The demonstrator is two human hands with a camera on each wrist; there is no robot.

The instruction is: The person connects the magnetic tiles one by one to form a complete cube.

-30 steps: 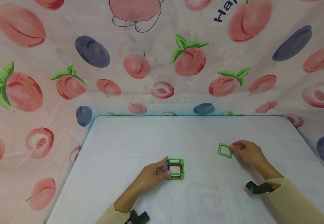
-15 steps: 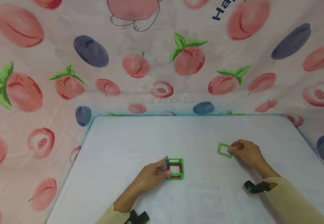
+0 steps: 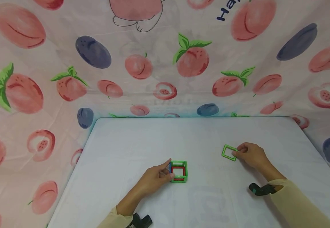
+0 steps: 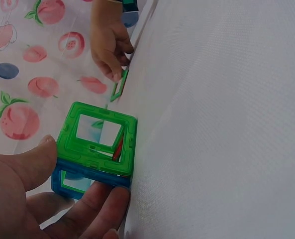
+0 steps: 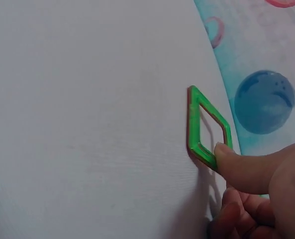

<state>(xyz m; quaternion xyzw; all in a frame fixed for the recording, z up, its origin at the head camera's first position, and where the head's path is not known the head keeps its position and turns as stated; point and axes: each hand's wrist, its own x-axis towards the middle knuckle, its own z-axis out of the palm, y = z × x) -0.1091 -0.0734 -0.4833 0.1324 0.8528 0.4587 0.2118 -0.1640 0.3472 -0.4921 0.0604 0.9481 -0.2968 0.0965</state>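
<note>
A small cube (image 3: 186, 172) of square frame tiles, green, blue and red, stands on the white tabletop near the middle. My left hand (image 3: 153, 180) grips it from the left; in the left wrist view the thumb rests by a green tile and the fingers (image 4: 112, 209) curl along the blue side. To the right, my right hand (image 3: 251, 155) pinches one edge of a loose green square frame tile (image 3: 224, 152). The right wrist view shows the thumb (image 5: 237, 169) on the corner of this tile (image 5: 193, 124), which is tilted and casts a shadow on the table.
The white table (image 3: 142, 136) reaches back to a fruit-print cloth (image 3: 165, 69) hanging behind and at the sides. Dark wrist cameras are strapped on both wrists, such as the right one (image 3: 262, 189). Between cube and loose tile lies bare white surface.
The loose green tile has turned slightly in my right hand, and its thumb now sits over the tile's edge. My left hand and the cube stay in place.
</note>
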